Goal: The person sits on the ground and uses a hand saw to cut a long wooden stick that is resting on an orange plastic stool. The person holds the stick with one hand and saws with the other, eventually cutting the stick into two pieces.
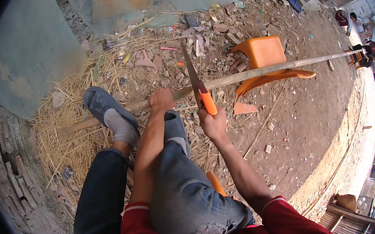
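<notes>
A long wooden pole (234,79) runs from the straw at the left, across an orange plastic chair (267,53), and far out to the right. My left hand (162,100) is closed around it near my feet. My right hand (213,124) grips the orange handle of a handsaw (191,66), whose blade lies across the pole just right of my left hand. The blade's tip points away from me. One foot, in a grey slipper (97,103), rests on or against the pole's left part; the other slipper (173,123) is beside my left hand.
Straw (76,144) and broken rubble (215,29) cover the ground. Grey panels (30,56) stand at the far left, beside a brick wall (15,176). Several people (363,53) are far off at the right. A piece of orange plastic (244,107) lies below the chair.
</notes>
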A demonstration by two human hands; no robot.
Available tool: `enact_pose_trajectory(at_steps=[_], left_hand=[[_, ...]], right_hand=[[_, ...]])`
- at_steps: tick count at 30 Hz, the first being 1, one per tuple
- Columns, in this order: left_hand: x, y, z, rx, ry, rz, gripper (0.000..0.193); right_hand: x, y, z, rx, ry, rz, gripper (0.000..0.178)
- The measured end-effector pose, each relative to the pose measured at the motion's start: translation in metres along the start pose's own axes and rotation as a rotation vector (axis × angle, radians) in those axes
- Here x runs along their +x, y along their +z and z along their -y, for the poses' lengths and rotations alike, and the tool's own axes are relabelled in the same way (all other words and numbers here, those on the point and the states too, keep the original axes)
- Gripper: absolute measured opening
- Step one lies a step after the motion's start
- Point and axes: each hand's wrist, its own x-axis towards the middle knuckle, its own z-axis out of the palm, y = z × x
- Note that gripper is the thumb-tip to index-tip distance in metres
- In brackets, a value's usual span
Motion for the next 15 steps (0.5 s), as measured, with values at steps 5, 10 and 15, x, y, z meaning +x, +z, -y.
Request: enact_pose_trajectory(at_steps=[5,10,15], left_hand=[[0.007,-0.002,-0.007,0.053,0.016,-0.008,0.030],[0.011,0.015,-0.033,0.045,0.022,0.043,0.036],[0.006,-0.011,-0.018,0.022,-0.026,0.065,0.038]], right_hand=[[-0.126,-0.053,-0.004,0.073,0.071,0.051,0.014],[-0.080,-0.059,-0.041,0.032,0.015,-0.039,0.012],[0.022,-0.023,0.008,0.031,0.014,-0.021,0.012]])
